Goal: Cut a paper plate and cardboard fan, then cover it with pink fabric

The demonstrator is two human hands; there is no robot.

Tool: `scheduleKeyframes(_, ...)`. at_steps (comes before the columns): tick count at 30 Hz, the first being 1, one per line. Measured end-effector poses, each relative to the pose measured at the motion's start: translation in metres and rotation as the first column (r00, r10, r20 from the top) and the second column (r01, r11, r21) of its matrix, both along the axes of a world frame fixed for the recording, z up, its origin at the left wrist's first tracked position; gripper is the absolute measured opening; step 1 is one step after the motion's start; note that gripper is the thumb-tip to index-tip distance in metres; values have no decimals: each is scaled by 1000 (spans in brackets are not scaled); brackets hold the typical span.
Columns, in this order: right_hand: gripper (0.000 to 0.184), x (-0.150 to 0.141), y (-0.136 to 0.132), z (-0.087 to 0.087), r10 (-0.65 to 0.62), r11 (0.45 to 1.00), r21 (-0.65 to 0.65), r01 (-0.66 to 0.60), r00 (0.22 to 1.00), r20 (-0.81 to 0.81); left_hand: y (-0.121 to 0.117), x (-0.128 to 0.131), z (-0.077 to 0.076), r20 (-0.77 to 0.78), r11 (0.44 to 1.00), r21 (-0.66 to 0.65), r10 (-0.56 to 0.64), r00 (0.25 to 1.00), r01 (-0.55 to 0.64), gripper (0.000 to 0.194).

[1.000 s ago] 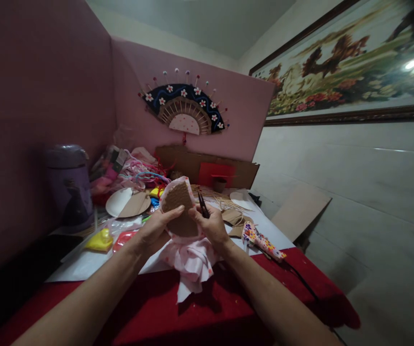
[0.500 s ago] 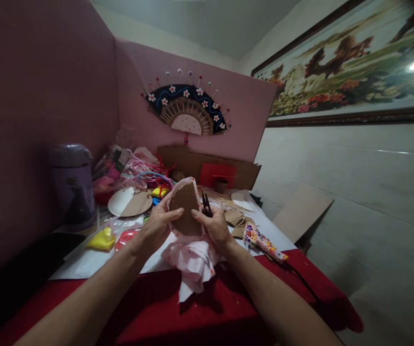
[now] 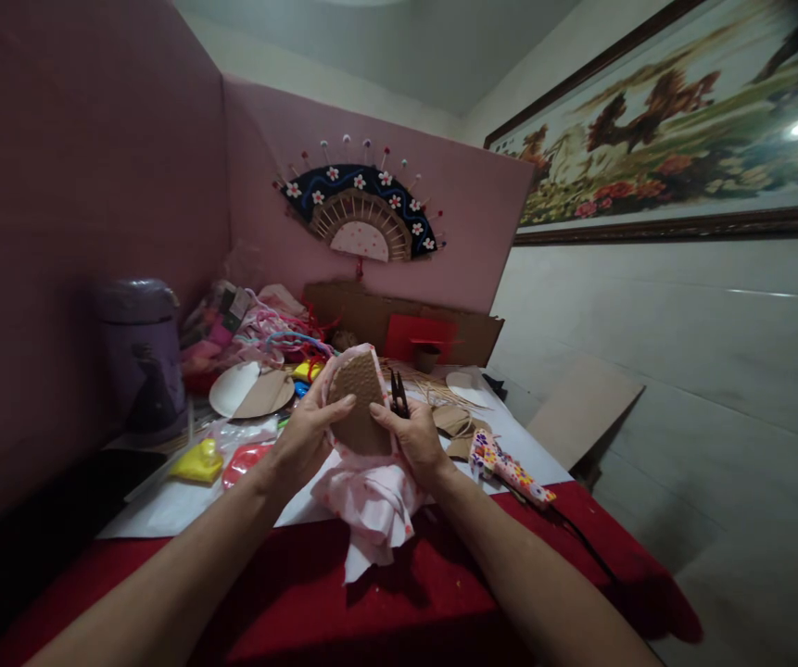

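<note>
Between my two hands is a brown cardboard piece [image 3: 360, 408], held up over the table and edged with pink spotted cloth [image 3: 371, 505]. The loose end of that cloth hangs down in folds below it. My left hand [image 3: 310, 428] grips the left side, thumb on the cardboard face. On the right side my right hand [image 3: 413, 443] closes on the piece, its thumb also on the face. Dark thread snips [image 3: 399, 394] stick up from my right hand, points upward. The fingers behind the cardboard are hidden.
A flower-patterned glue gun [image 3: 510, 468] with a black cord lies right. Yellow [image 3: 196, 461] and red [image 3: 244, 461] packets lie left, near a purple canister [image 3: 140, 361]. Cardboard pieces [image 3: 455, 421] and a half-white disc [image 3: 252, 391] lie behind. A decorated fan [image 3: 363, 208] hangs on the pink panel.
The cardboard piece has tilted very slightly in my hands. Both hands keep the same grip, and the things on the table stay put.
</note>
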State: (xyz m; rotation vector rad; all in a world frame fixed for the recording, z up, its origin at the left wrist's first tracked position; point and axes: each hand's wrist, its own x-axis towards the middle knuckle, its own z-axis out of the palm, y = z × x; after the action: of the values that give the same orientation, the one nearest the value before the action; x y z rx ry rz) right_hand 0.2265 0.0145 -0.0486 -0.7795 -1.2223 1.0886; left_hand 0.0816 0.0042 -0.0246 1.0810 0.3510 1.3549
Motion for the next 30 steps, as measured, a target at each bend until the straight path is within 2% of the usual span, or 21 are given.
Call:
scheduleKeyframes(4,29,0,-1,0,17,1000,-1,-17,1000,-4,2,-5,0,43,977,-166,-126,991,131,40)
scheduleKeyframes(7,30,0,-1,1,10,1000,7,-10,1000,18,2,-6,0,56,961,-235,-133,990,143,35)
scheduleKeyframes(12,31,1,1,-2,-5,1000,27,4,998,68,-2,-2,-1,-1,972,-215,-97,995,95,36)
scheduleKeyframes(22,32,-2,-1,-2,-38,997,72,28,990,133,1,1,-7,10,969,-241,-52,999,52,42)
scheduleKeyframes(26,34,-2,2,-3,-63,995,89,50,986,155,5,-1,-6,-25,969,-244,-39,999,32,32)
scheduleKeyframes(30,43,2,4,-3,-129,988,107,114,981,142,11,-10,2,19,973,-222,63,998,-58,24)
